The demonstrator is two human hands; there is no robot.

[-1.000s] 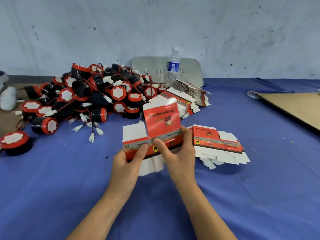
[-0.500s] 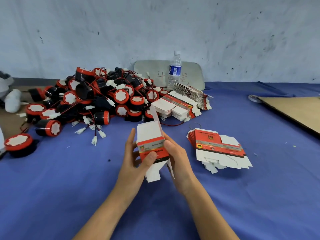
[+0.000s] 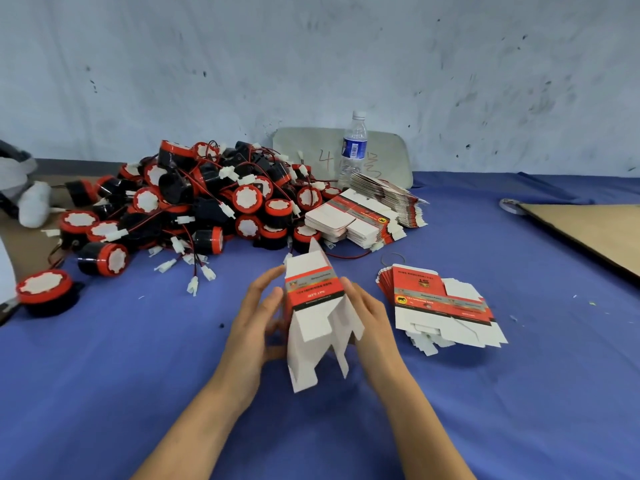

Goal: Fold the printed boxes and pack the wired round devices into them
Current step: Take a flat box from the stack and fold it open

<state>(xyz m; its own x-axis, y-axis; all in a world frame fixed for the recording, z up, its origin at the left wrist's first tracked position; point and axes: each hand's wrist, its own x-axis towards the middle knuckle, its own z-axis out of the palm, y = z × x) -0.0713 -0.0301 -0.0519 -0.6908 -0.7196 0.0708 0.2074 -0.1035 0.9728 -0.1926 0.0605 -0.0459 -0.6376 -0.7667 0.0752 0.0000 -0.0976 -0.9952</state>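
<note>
Red-white box point(image 3: 313, 292) over blue cloth point(image 3: 138, 358) — L fingers point(image 3: 268, 277) straight along left edge, R fingers point(image 3: 348, 285) round rt edge

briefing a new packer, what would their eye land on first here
First the pile of red-and-black round devices, wires tangled, at the far left of the blue table. Then the half-folded printed box, white flaps hanging open, up between the left hand and right hand at centre. A fanned stack of flat boxes lies right of them.
</note>
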